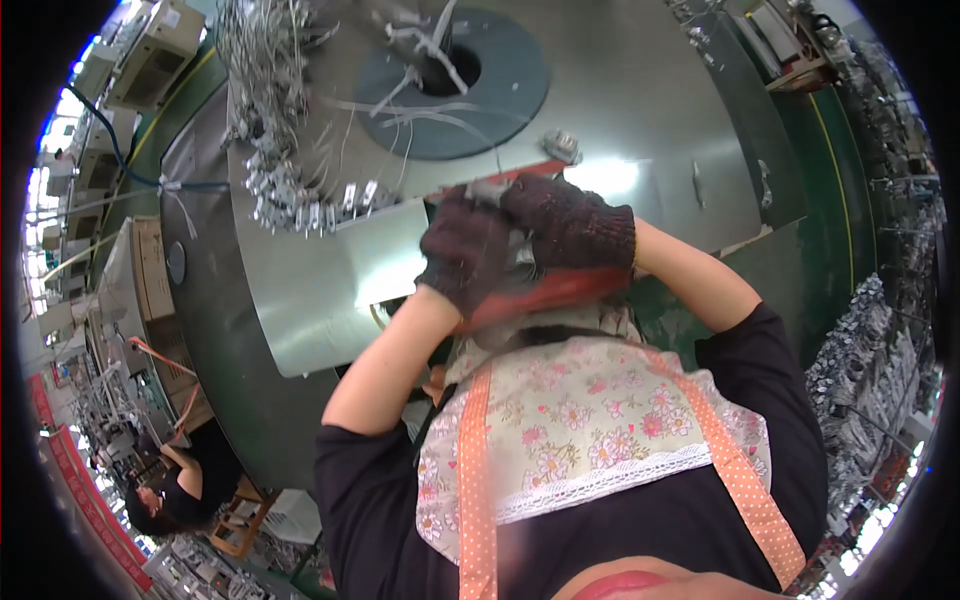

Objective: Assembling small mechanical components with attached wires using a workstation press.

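Note:
My left hand (465, 245) and my right hand (572, 222), both in dark knitted gloves, are close together at the near edge of the metal table (640, 110). The fingers of both are curled around a small grey metal piece (487, 190), mostly covered by the gloves, so its exact kind does not show. Beneath the hands, a red sheet or tray-like surface (560, 290) reaches over my lap. Just beyond my right hand lies a small bundle of silvery parts (562, 146).
A long heap of silvery metal parts with pale wires (290, 190) lies along the table's left side. A round grey disc (400, 135) with a central post stands at the back. A person (185, 480) sits at the lower left. Stacked metal parts (865, 390) stand at right.

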Demonstrator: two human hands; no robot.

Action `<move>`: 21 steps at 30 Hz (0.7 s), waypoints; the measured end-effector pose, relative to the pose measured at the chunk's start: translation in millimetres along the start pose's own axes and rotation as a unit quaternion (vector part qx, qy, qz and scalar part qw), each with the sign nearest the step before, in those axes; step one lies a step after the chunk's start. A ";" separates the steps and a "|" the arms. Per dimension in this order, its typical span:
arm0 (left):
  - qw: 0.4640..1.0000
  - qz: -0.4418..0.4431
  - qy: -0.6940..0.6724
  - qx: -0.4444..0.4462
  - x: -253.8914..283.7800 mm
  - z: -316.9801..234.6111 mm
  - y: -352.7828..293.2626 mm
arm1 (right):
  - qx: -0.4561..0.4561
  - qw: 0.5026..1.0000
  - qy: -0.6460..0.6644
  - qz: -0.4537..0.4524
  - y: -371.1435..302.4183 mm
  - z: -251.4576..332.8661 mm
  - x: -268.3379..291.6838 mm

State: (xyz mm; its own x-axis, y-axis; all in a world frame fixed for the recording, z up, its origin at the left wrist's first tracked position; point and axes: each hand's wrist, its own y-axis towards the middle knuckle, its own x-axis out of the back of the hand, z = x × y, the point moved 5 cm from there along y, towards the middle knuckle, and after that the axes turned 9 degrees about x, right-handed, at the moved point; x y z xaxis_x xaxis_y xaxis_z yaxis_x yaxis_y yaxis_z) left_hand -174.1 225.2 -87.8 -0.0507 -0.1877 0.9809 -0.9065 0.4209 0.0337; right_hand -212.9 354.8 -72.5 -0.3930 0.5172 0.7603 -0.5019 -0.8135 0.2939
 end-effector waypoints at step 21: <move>0.998 -0.053 0.012 0.034 -10.5 6.1 -6.3 | -0.168 0.877 0.356 -0.275 -85.0 -145.8 115.4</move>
State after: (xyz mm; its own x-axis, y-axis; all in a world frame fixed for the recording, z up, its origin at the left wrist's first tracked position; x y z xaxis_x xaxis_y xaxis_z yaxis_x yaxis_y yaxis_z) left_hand -170.4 219.1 -99.5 0.0559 -0.2064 0.9769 -0.9329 0.3378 0.1248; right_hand -328.0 522.4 -94.1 -0.3409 0.9395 -0.0331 -0.9186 -0.3253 0.2245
